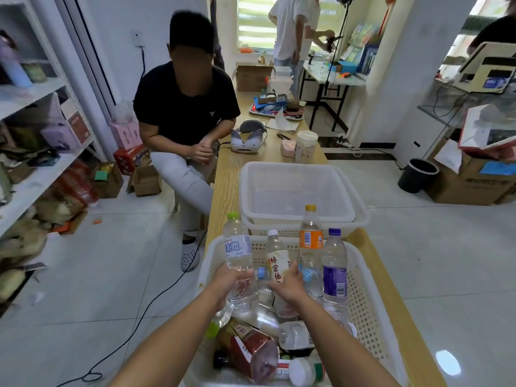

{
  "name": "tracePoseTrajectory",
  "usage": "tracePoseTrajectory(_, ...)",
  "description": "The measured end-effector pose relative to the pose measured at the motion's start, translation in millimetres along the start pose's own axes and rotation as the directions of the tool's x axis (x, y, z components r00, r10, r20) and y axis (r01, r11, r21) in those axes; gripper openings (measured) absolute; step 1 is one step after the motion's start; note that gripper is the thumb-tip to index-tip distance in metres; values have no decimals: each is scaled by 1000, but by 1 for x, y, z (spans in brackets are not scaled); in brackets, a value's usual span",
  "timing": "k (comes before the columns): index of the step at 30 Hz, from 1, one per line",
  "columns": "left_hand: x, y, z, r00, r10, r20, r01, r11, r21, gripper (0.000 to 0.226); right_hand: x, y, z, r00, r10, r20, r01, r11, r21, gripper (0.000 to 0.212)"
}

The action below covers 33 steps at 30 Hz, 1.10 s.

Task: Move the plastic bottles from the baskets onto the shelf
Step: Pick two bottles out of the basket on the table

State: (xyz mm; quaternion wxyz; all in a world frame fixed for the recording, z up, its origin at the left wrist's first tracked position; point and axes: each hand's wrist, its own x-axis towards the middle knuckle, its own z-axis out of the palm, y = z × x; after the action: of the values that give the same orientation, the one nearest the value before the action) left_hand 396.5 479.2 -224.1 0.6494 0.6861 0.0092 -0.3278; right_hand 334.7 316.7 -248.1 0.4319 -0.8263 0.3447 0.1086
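- Left grip (236, 277) curled round green-capped bottle (237, 248), at left side of near basket (363, 289).
- Right grip (289, 283) seemingly pinching white-capped bottle (277, 258), mid-basket.

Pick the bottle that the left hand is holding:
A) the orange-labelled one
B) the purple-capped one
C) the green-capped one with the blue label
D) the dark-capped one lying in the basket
C: the left hand has its fingers curled round the lower part of the green-capped bottle, lifted upright above the basket, while the right hand grips the white-capped bottle beside it.
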Motion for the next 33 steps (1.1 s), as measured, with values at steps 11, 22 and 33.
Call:
tracePoseTrajectory(11,-12,6,6,1000,12,20,-12,999,35,35,-12,13,-15,984,126,-125,-90,961,262,48)
tracePoseTrajectory(22,-26,34,30,986,81,146,-94,992,84,35,-68,21,-55,947,181,-265,50,734,678,30)
tracePoseTrajectory(33,-94,61,93,832,157,533,-265,955,132,38,-206,45,-71,749,358,-557,276,596,754,23)
